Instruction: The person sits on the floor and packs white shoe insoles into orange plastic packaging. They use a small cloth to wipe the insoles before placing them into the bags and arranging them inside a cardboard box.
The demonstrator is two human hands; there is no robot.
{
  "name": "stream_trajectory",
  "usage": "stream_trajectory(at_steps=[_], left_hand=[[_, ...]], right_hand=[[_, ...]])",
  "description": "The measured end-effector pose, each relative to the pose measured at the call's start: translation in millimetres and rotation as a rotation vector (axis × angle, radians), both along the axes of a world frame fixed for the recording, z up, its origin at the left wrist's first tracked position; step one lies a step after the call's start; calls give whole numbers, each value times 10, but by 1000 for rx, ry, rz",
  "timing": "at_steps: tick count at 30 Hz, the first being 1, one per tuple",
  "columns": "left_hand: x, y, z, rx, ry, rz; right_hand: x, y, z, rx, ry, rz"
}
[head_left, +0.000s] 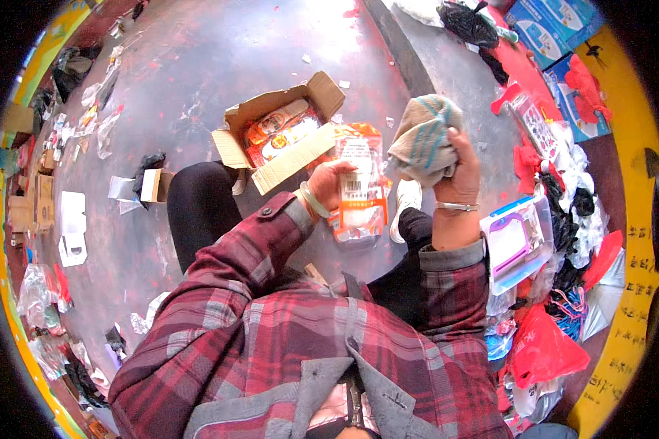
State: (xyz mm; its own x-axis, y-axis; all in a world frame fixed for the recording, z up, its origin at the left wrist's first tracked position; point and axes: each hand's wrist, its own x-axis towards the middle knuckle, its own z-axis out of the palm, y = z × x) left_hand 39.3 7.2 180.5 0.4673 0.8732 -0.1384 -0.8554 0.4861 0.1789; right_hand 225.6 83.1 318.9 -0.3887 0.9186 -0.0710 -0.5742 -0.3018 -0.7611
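Note:
My left hand (326, 187) is closed on the left edge of a plastic food packet (359, 208), orange and clear with a white barcode label. Raised to the right of it, my right hand (459, 172) grips a bunched grey-beige cloth (426, 135) with blue-green stripes. Cloth and packet are apart. Just beyond my left hand, an open cardboard box (291, 160) sits on the floor with its flaps up. Several orange-and-red packets (284, 129) lie inside it.
Plastic bags, a red bag (545, 347) and a clear plastic case (516, 241) crowd my right side. Blue boxes (556, 33) stand at the far right. A small open box (156, 185), a white tray (72, 228) and scattered litter lie to the left.

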Motion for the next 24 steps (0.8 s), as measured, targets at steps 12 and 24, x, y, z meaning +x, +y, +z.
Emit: stream_trajectory(at_steps=[12, 24], left_hand=[[-115, -874, 748, 111, -130, 196], [-529, -949, 594, 290, -126, 380]], right_hand=[[-788, -921, -403, 1169, -878, 48], [-700, -1638, -106, 1207, -840, 308]])
